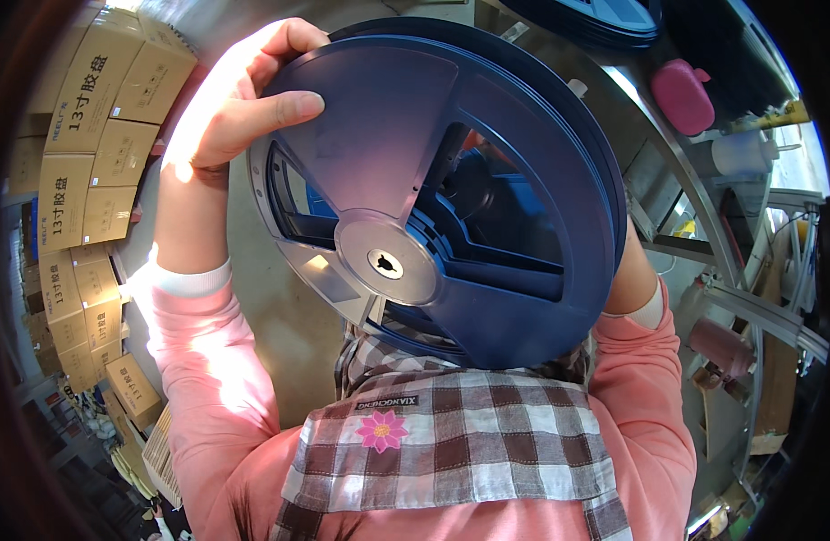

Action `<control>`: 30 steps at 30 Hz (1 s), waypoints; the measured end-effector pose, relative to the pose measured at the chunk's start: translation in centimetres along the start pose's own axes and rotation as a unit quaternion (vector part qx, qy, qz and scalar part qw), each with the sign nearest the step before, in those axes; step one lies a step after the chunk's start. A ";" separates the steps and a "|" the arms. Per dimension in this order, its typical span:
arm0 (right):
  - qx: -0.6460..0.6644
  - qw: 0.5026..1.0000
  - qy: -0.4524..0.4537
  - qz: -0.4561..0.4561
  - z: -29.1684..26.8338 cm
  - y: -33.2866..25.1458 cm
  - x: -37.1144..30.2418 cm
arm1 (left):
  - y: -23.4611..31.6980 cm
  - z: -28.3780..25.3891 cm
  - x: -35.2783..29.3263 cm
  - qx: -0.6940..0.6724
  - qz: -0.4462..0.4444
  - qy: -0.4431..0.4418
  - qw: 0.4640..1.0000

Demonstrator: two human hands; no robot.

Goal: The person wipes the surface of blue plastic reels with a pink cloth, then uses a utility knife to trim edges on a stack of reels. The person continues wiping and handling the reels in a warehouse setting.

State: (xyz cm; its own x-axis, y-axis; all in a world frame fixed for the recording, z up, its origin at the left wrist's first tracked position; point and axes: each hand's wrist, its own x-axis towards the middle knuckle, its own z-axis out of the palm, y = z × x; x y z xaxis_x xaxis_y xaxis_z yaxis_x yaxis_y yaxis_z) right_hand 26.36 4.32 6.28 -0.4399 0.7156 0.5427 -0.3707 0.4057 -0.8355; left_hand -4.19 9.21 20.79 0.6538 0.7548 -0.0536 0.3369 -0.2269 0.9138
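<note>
A stack of dark blue plastic reels (523, 325) is held up, tilted, in front of my chest. The front reel has wide cut-out windows and a round hub (388, 259) with a small notched hole. My left hand (269, 99) grips the upper left rim, its thumb pressed on the front face and its fingers curled over the edge behind. On the other side, my right wrist (633, 279) disappears behind the stack, so the fingers of that hand are hidden.
Stacked cardboard boxes (81, 162) line the left side. More dark reels (604, 20) lie at the far right, close to a pink case (683, 96). A metal frame (757, 311) runs along the right. My checked apron (451, 442) is just below the reels.
</note>
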 end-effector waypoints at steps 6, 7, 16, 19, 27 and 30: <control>0.071 0.995 0.056 0.042 2.9 -0.7 0.6 | -0.9 0.1 0.1 -0.035 0.007 0.002 0.999; 0.064 0.995 0.054 0.050 3.2 -0.9 0.6 | -0.9 0.1 0.1 -0.031 0.005 0.004 0.999; -0.035 0.997 0.008 0.071 0.7 -0.4 -2.4 | -1.5 0.1 0.6 -0.047 0.012 -0.009 0.999; -0.221 0.972 0.044 0.068 -1.0 -1.6 -0.8 | -1.5 0.2 -0.2 -0.026 0.008 0.015 1.000; -0.397 0.894 0.037 0.206 -2.4 -1.8 -1.3 | -1.7 0.8 0.5 -0.061 -0.038 0.021 0.997; -0.539 0.834 0.071 0.097 -2.8 -1.5 -1.3 | -2.1 0.7 0.6 -0.049 -0.055 0.014 0.997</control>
State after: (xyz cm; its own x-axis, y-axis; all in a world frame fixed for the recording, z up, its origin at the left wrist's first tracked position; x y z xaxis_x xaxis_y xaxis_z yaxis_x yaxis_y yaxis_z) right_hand 29.76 4.32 6.57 -0.2762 0.8565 0.4360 0.6800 0.4947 -0.5411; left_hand -4.01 9.75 18.59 0.5976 0.7885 -0.1457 0.3361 -0.0813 0.9383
